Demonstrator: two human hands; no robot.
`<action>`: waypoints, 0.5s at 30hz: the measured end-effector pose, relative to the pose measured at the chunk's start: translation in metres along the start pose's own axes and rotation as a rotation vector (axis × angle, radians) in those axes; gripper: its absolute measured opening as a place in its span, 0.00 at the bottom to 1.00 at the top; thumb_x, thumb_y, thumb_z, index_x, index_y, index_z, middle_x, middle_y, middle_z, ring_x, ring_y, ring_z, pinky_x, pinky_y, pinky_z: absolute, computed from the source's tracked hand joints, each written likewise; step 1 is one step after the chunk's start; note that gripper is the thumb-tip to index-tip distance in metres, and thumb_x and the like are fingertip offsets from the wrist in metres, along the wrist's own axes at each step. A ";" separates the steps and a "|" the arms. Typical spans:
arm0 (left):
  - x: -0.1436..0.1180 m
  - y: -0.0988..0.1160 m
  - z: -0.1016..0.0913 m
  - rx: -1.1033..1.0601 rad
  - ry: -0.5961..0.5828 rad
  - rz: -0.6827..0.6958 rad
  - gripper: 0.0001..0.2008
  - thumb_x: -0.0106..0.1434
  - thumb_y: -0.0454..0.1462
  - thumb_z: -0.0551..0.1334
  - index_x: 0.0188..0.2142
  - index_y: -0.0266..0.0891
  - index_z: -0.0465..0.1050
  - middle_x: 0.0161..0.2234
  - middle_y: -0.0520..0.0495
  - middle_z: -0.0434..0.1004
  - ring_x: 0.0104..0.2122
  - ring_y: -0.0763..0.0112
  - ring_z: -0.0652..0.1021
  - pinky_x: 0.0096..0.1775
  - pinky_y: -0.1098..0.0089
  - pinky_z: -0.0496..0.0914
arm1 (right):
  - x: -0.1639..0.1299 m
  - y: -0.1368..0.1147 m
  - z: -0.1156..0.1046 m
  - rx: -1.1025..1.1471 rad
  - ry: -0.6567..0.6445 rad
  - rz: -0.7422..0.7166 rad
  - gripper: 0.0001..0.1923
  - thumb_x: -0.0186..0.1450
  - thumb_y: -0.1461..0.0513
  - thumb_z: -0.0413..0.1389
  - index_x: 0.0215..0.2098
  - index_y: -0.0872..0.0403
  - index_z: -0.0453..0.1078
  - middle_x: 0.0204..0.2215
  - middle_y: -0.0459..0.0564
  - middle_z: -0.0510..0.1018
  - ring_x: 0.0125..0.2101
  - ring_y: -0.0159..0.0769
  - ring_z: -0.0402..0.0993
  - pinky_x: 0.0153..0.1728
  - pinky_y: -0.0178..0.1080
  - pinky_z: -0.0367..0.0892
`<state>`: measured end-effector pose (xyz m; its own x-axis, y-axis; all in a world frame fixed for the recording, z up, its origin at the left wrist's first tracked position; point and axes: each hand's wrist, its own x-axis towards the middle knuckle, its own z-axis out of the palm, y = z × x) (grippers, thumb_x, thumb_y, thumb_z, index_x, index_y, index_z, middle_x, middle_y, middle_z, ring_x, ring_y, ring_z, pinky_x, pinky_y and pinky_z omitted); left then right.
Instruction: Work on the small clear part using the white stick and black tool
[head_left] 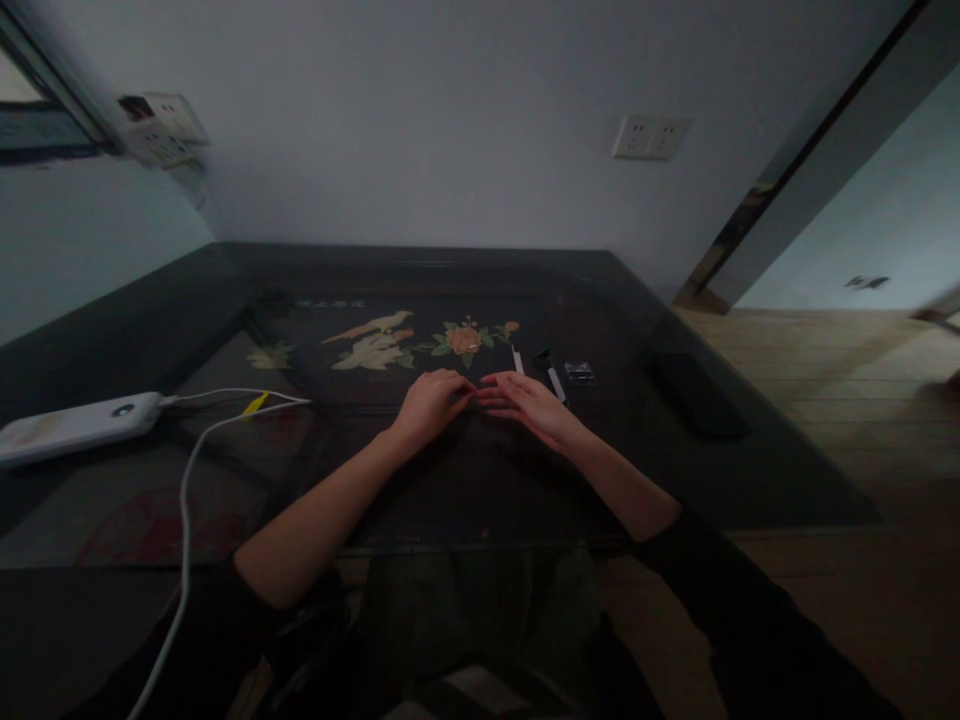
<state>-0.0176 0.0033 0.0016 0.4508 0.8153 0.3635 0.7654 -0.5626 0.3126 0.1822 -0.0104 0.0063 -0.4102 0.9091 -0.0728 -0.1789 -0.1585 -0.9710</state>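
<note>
My left hand [433, 402] rests palm down on the dark glossy tabletop [495, 490], its fingers loosely bent and the thumb a little apart. Opposite it lies my right hand [531, 405], fingers stretched out and slightly spread. The fingertips of both meet or nearly meet at the middle; nothing shows in either hand. Just behind my right hand are a thin white strip [517, 359] and a small black-and-white piece [554, 380], partly covered by the hand. Right of these sits a small clear packet [580, 374] with dark contents, which I cannot make out.
A white power bank [82, 427] lies at the left, its white cable [185, 500] with a yellow tag [256, 404] running off the front edge. A dark flat phone-like object [697, 397] is at the right. Behind the table stands a wall with a socket plate [650, 137].
</note>
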 end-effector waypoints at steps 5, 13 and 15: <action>-0.001 0.003 -0.002 0.102 -0.065 0.022 0.05 0.64 0.34 0.61 0.36 0.39 0.77 0.36 0.46 0.81 0.37 0.64 0.77 0.41 0.64 0.65 | -0.002 0.002 0.003 -0.023 0.003 0.011 0.12 0.65 0.53 0.59 0.39 0.53 0.73 0.40 0.52 0.80 0.44 0.37 0.77 0.50 0.45 0.70; -0.003 0.006 0.001 0.235 -0.047 0.106 0.07 0.66 0.33 0.58 0.36 0.36 0.75 0.35 0.44 0.79 0.38 0.61 0.75 0.40 0.62 0.64 | -0.005 0.001 0.007 0.045 0.004 0.018 0.11 0.63 0.53 0.61 0.34 0.53 0.74 0.39 0.50 0.79 0.44 0.36 0.76 0.49 0.43 0.71; -0.003 0.008 0.000 0.283 -0.054 0.117 0.07 0.67 0.33 0.57 0.36 0.36 0.74 0.36 0.43 0.78 0.38 0.60 0.75 0.40 0.62 0.64 | -0.005 0.001 0.007 0.092 -0.001 0.041 0.11 0.63 0.54 0.61 0.34 0.54 0.74 0.38 0.50 0.79 0.43 0.36 0.76 0.49 0.43 0.71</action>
<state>-0.0123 -0.0037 0.0027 0.5613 0.7575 0.3333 0.8009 -0.5987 0.0121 0.1774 -0.0176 0.0075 -0.4194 0.9008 -0.1123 -0.2430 -0.2306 -0.9422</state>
